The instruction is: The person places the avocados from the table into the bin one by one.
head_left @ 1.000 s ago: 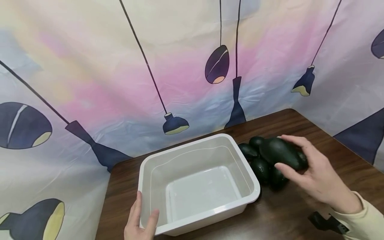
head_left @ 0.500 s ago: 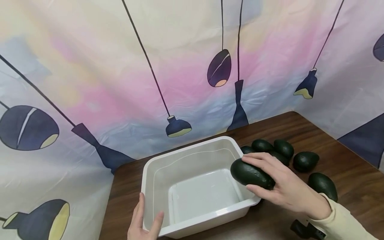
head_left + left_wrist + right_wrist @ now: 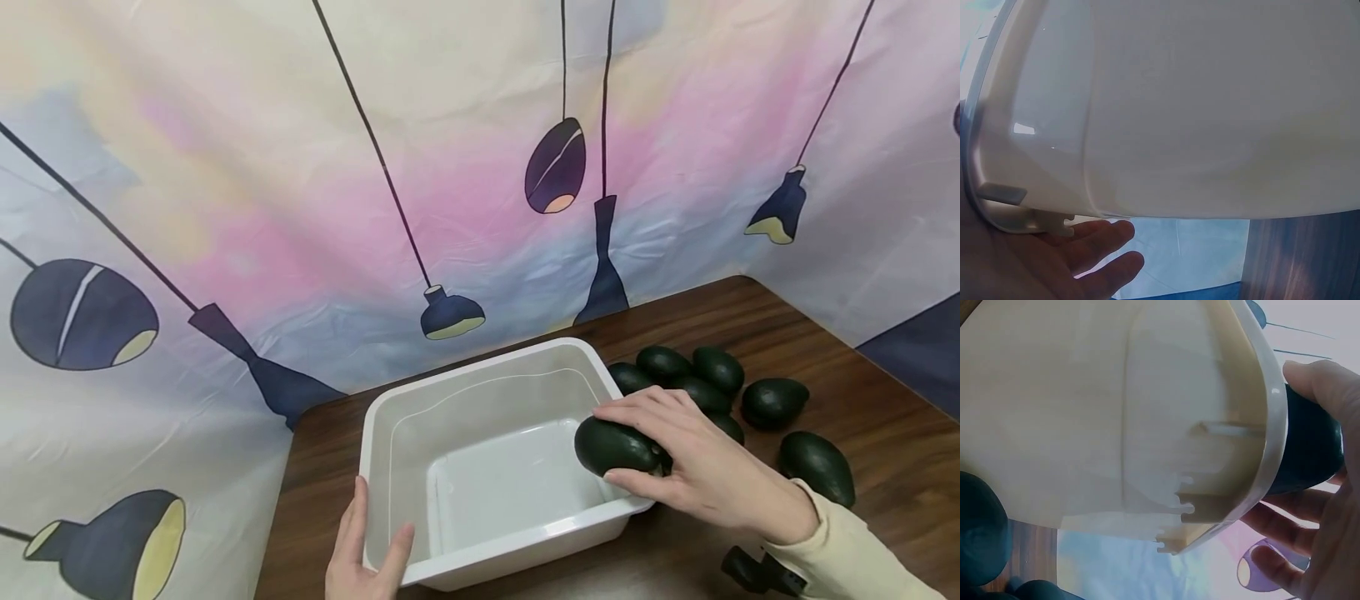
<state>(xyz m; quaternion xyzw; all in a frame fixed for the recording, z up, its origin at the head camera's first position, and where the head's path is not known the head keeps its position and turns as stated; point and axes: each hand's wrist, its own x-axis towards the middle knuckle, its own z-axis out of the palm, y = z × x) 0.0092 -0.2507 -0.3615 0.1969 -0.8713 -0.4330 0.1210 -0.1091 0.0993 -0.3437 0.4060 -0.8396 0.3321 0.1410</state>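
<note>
Fingers (image 3: 637, 406) of the right hand (image 3: 705, 467) curl round a dark avocado (image 3: 617, 446), holding it just inside the white tub's (image 3: 480, 379) 3 o'clock rim. At the tub's 7 o'clock corner the left hand (image 3: 360, 558) lies with straight fingers against the wall (thumb over the rim). More avocados (image 3: 720, 371) lie on the wooden table (image 3: 825, 358) at 2 o'clock of the tub.

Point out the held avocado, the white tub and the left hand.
held avocado (image 3: 611, 446), head view, middle of its dark skin left of the fingers.
white tub (image 3: 480, 373), head view, far rim.
left hand (image 3: 360, 560), head view, palm at the tub's near corner.
</note>
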